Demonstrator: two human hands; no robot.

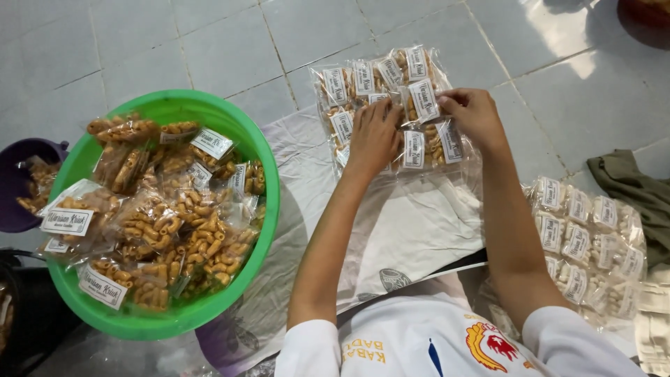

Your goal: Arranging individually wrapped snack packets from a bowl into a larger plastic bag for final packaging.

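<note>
So both hands are on a big clear bag of small labelled snack packets lying on the floor; left hand presses flat on it, right hand pinches one packet at its top; one green basin holds loose packets of orange curls, too heaped to count; another filled bag sits to the right; one purple tub peeks in at the left.

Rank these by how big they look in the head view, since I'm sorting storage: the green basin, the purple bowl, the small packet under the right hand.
1. green basin
2. purple bowl, though partly cut off
3. small packet
</note>
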